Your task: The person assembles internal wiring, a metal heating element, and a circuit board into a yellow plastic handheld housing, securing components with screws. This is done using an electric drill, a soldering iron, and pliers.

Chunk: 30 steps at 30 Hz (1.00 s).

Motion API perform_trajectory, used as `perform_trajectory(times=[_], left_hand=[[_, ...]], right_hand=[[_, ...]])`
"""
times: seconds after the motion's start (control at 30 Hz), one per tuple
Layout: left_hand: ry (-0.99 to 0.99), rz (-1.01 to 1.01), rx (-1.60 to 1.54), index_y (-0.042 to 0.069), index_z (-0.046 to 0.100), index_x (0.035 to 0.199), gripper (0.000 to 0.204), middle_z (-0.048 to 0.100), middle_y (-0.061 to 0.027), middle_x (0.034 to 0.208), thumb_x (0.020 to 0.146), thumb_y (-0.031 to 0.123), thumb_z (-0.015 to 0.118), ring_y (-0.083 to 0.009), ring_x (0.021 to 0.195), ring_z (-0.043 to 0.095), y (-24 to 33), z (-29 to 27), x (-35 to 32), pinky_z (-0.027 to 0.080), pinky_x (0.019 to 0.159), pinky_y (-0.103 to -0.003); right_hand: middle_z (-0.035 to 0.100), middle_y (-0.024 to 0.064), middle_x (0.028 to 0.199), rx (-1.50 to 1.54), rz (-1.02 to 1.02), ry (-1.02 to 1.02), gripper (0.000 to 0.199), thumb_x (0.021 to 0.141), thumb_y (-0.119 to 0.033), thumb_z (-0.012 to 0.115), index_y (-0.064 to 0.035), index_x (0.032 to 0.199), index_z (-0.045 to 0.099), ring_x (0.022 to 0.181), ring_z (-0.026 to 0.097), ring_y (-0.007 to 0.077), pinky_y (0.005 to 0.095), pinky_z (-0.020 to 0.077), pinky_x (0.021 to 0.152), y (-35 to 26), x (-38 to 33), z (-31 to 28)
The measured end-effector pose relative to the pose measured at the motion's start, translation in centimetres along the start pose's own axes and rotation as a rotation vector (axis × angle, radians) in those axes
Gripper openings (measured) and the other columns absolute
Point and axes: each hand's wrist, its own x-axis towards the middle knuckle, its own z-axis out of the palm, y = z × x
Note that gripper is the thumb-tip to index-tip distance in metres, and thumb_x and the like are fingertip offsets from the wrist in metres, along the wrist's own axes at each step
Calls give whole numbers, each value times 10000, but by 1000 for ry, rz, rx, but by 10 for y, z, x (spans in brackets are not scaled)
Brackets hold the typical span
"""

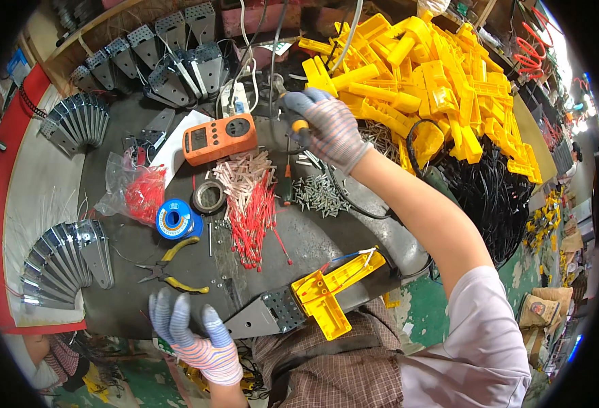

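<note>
Tool [300, 125] in bent right fingers [301, 103]

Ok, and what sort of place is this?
Probably an assembly workshop: there is a large heap of yellow plastic parts, a pile of loose screws, and yellow-handled pliers near a blue spool.

Both gloves [337, 129] are striped, the short sleeve [472, 326] pale.

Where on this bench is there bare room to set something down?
Mainly the patch between the screws, red wires and yellow T-shaped piece; a smaller one between the plastic bag and pliers. It's crowded at upper right, with piled yellow parts and black cables.
</note>
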Motion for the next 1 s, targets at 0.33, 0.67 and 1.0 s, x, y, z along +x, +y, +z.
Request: perform_trajectory(times=[0.33, 0.67, 1.0], left_hand=[[-155, 64, -227, 86, 581, 1067, 238, 537, -155, 1197, 851, 173, 636, -386, 1171, 483, 40, 20, -12, 402, 981, -494], [-182, -66, -361, 22, 569, 1083, 198, 551, -163, 1197, 908, 114, 589, -302, 1148, 519, 18, -2, -9, 413, 1000, -422], [-733, -77, -775, -2, 645, 1004, 181, 628, -143, 1048, 840, 75, 634, -244, 1011, 586, 118, 48, 55, 441, 922, -350]], right_hand=[[587, 93, 1040, -466, -40, -286, 503, 698, -56, 668, -128, 1187, 573, 1001, 576, 306, 401, 485, 842, 4, -5, -13], [616, 143, 936, 57, 227, -224, 280, 849, -264, 616, -45, 1022, 639, 923, 592, 331, 435, 483, 811, -52, -121, -112], [617, 109, 929, 59, 234, -185, 159, 798, -156, 649, -52, 915, 620, 899, 588, 317, 419, 473, 799, -79, -193, -113]])
